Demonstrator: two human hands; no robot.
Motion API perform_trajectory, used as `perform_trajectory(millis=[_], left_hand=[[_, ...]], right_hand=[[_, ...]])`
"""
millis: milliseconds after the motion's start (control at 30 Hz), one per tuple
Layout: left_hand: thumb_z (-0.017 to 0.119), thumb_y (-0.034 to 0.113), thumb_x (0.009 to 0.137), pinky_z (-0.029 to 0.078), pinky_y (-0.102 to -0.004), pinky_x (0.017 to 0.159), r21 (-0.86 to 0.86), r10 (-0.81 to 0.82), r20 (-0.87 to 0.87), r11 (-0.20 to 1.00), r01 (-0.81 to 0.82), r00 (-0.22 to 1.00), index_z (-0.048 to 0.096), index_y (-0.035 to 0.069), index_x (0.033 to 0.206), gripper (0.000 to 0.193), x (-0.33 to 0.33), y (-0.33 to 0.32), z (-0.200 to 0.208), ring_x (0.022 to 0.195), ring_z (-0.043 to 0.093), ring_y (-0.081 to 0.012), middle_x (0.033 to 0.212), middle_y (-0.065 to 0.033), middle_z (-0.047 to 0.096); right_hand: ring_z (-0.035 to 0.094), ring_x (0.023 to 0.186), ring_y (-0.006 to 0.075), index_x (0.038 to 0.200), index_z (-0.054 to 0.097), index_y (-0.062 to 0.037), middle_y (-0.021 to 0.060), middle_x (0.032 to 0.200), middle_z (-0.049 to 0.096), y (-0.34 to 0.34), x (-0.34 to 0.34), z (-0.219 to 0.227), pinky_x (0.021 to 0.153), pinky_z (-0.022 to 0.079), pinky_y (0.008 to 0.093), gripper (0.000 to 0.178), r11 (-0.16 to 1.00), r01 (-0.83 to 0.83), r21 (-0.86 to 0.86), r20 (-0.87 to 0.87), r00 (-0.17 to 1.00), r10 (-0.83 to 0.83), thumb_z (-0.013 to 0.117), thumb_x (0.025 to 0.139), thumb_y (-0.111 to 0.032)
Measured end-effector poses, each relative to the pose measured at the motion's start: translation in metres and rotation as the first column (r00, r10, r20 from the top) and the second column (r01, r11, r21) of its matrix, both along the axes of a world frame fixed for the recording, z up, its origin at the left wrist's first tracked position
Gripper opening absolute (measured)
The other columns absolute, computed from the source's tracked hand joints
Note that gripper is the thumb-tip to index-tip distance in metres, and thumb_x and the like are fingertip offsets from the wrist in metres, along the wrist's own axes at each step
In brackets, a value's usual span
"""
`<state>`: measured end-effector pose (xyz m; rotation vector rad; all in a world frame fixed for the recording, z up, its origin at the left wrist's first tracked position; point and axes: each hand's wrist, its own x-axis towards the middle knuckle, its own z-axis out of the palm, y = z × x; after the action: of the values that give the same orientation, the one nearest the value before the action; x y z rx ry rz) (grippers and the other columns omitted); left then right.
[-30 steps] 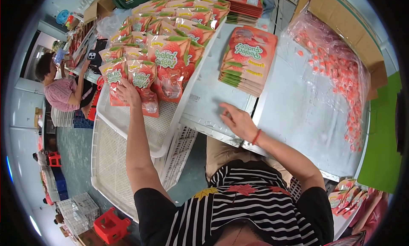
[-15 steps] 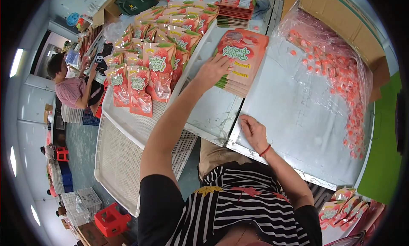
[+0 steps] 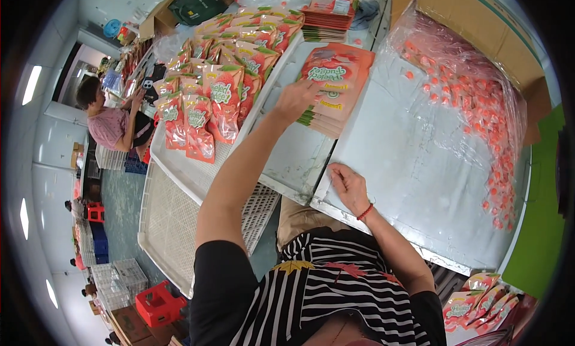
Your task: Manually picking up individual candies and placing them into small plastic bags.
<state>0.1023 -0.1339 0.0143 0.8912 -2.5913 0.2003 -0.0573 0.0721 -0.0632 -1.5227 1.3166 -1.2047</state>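
Note:
A fanned stack of flat pink candy pouches (image 3: 338,88) lies on the left part of the metal table. On its left side rests my left hand (image 3: 297,99), palm down, fingers stretched over the top pouches and slightly blurred. My right hand (image 3: 351,189) lies at the near table edge beside a seam, with a red bracelet on the wrist. Its fingers are curled in, and nothing shows in them. Many small wrapped red candies (image 3: 497,142) spill from a clear plastic bag (image 3: 440,37) at the right of the table.
Filled pouches (image 3: 224,100) stand crowded in a white plastic tray (image 3: 179,154) at left, above another tray. A pile of flat pouches (image 3: 326,16) sits at the back. A cardboard box (image 3: 491,28) backs the candies. Across the room, a person (image 3: 111,121) holds a phone.
My left hand has shifted slightly left and down across the pouches, and the upper ones now lie fanned differently. My right hand has drifted a little left along the table edge.

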Motion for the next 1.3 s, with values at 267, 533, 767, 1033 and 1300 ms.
perform_trajectory(millis=[267,533,767,1033,1300], left_hand=[[0.058,0.005,0.079,0.052,-0.032,0.064,0.159,-0.203,-0.209,0.958,0.238,0.957,0.063,0.002,0.09,0.013,-0.054,0.082,0.031,0.073,0.062,-0.0266,0.083,-0.0114,0.063],[0.068,0.009,0.078,0.046,-0.0348,0.055,0.437,-0.029,-0.437,0.867,0.241,0.899,0.057,0.001,0.077,0.013,-0.108,0.136,0.004,0.06,0.058,-0.0253,0.07,-0.0115,0.059],[0.068,0.009,0.079,0.045,-0.0328,0.051,0.435,-0.062,-0.453,0.856,0.281,0.889,0.055,0.001,0.076,0.016,-0.116,0.139,0.01,0.054,0.058,-0.0235,0.063,-0.0102,0.058],[0.061,0.005,0.078,0.049,-0.0371,0.047,0.224,0.08,-0.197,0.974,-0.035,0.977,0.054,0.004,0.088,0.012,-0.13,0.152,0.009,0.062,0.064,-0.0292,0.067,-0.0142,0.06],[0.059,0.003,0.072,0.051,-0.0352,0.048,0.041,-0.171,-0.217,0.982,0.184,0.961,0.056,0.001,0.098,0.025,-0.153,0.176,-0.013,0.061,0.063,-0.0271,0.081,-0.0144,0.057]], right_hand=[[0.051,0.067,0.0079,0.121,0.045,-0.0005,0.0028,0.084,0.056,-0.006,-0.016,0.014,0.058,0.043,0.0208,0.028,0.98,0.093,0.174,0.58,0.795,-0.178,0.047,0.096,-0.012],[0.054,0.076,0.0084,0.117,0.048,-0.0007,0.0024,0.09,0.056,0.001,-0.067,0.041,0.061,0.046,0.0225,0.03,0.919,0.351,0.18,0.463,0.794,-0.394,0.051,0.095,-0.021],[0.052,0.058,0.0073,0.086,0.058,0.0016,0.0018,0.065,0.057,0.01,-0.095,0.032,0.056,0.045,0.0224,0.024,0.9,0.381,0.214,0.226,0.876,-0.425,0.05,0.095,-0.019],[0.054,0.052,0.0117,0.093,0.053,-0.0002,0.0057,0.061,0.056,0.01,-0.097,0.034,0.049,0.044,0.0267,0.014,0.845,0.523,0.115,0.138,0.834,-0.535,0.057,0.088,-0.013],[0.054,0.045,0.0245,0.079,0.052,-0.0031,0.0084,0.056,0.053,0.024,-0.107,0.031,0.043,0.042,0.035,0.014,0.926,0.257,-0.278,-0.564,0.736,-0.374,0.059,0.086,-0.014]])
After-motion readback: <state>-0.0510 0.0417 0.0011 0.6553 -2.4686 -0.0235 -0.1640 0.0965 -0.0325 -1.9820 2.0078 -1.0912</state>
